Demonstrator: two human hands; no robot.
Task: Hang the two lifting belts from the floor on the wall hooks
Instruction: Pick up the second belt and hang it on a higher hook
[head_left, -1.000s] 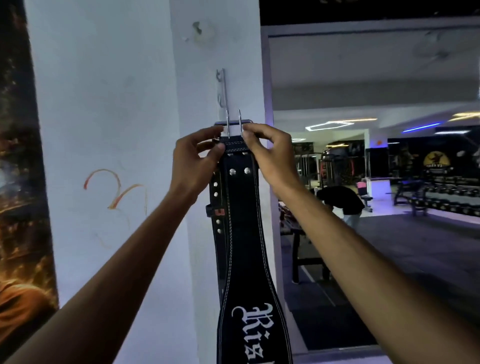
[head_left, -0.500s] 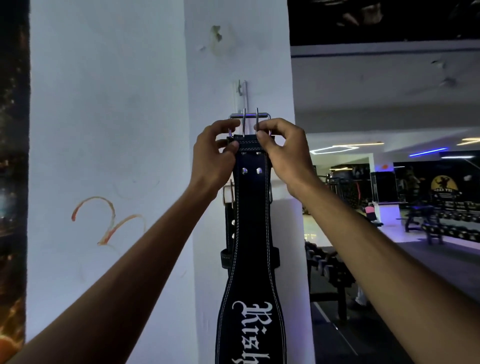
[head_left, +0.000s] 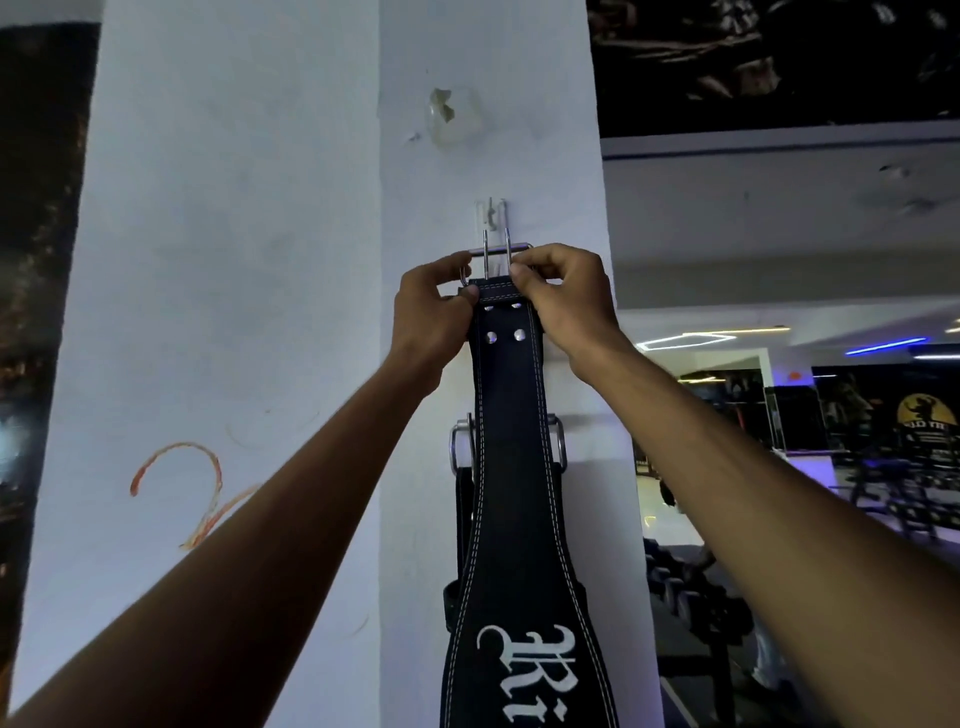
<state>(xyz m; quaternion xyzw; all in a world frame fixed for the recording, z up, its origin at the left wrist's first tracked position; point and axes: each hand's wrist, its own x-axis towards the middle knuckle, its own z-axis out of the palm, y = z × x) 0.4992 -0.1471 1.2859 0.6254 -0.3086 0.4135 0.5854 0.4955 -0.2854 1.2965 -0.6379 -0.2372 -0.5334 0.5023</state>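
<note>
While both arms are reaching up toward the white pillar (head_left: 493, 130), the left hand (head_left: 434, 317) is pinching the left edge of the black lifting belt (head_left: 511, 467) at its top end, fingers closed on the leather and on the side of the metal buckle (head_left: 498, 260). The right hand (head_left: 563, 306) is gripping the opposite edge at the same height, its fingers curled shut over the belt's upper corner. The belt is hanging straight down between the hands, flat against the pillar face, with white stitching running along both edges, rivets showing just below the grip, and white gothic lettering appearing on the wider section near the bottom of the view. The buckle's two prongs are standing upright, and their tips are reaching the small wall hook (head_left: 491, 215) fixed to the pillar just above the hands; whether the buckle frame is actually sitting on that hook cannot be confirmed, as the hook is small and pale against the wall. A second belt (head_left: 462, 499) is hanging behind the first, its own metal buckle showing on both sides of the front belt. An orange scribble (head_left: 179, 488) is marking the wall to the left.
</note>
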